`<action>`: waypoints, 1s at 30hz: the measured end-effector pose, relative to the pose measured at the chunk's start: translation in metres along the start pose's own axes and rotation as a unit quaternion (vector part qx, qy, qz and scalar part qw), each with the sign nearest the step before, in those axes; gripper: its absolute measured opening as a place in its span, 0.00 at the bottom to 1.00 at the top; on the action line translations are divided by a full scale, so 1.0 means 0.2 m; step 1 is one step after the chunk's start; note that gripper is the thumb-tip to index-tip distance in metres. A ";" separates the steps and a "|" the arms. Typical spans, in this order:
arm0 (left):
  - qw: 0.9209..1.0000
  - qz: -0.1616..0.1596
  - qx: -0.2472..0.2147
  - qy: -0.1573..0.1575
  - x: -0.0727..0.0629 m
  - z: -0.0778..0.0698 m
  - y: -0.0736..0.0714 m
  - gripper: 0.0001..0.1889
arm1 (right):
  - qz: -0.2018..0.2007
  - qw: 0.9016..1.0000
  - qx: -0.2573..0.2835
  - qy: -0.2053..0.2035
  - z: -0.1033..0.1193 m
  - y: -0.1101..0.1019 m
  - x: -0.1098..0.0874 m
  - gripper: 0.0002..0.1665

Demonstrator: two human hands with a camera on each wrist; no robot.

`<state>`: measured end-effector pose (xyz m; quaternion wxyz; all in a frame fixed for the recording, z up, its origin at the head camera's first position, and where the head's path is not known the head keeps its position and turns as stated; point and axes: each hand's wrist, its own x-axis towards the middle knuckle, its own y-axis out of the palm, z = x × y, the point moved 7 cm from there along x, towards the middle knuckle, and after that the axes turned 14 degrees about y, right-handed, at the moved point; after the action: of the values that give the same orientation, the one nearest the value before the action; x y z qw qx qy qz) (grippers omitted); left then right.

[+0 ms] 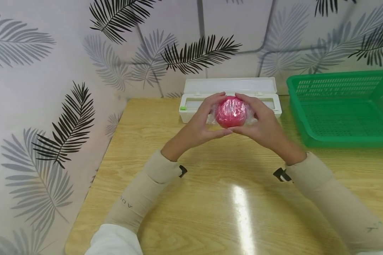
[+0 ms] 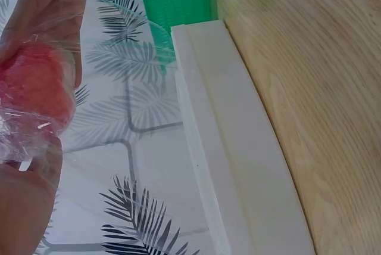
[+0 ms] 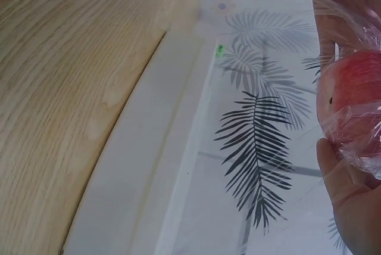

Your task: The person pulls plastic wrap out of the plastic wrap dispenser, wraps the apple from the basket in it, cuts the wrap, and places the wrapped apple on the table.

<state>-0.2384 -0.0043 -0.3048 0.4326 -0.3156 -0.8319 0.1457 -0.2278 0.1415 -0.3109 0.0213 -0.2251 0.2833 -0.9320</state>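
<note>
A round, pinkish-red fruit (image 1: 231, 112), apple-like in shape, is wrapped in clear cling film (image 2: 24, 130) that bunches and shines at its sides. It is held up in front of the white cling film dispenser (image 1: 191, 115). The left hand (image 1: 201, 122) holds it from the left, fingers over the top and thumb below. From the right, the right hand (image 1: 262, 122) grips it the same way, and the two thumbs nearly meet under it. Both wrist views show the wrapped fruit between the hands, with loose film at the edges.
The dispenser's lid (image 1: 229, 85) stands raised at the back, and a green slider (image 1: 183, 108) sits at its left end. A green plastic basket (image 1: 306, 132) stands at the right of the wooden table (image 1: 185, 209). A leaf-patterned wall covering (image 1: 64, 71) borders the back and left.
</note>
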 end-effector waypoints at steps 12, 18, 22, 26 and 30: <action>0.984 -0.003 0.150 0.100 -0.02 0.07 0.01 0.45 | 0.038 0.986 0.065 0.147 -0.04 -0.01 0.02 0.43; 0.966 0.014 0.219 0.136 -0.01 0.05 0.05 0.44 | 0.048 0.979 0.078 0.182 -0.14 0.02 0.04 0.38; 0.960 0.014 0.236 0.147 -0.01 0.04 0.06 0.43 | 0.058 0.977 0.077 0.190 -0.15 0.03 0.04 0.37; 0.962 0.004 0.228 0.151 0.00 0.03 0.05 0.42 | 0.062 0.977 0.074 0.189 -0.14 0.03 0.04 0.35; 0.966 -0.012 0.206 0.158 0.00 0.03 0.03 0.40 | 0.080 0.978 0.062 0.184 -0.13 0.03 0.04 0.33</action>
<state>-0.2409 0.0008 -0.3105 0.6161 -0.2288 -0.7086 0.2566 -0.2473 0.1475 -0.3298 0.0577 -0.0242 0.2411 -0.9685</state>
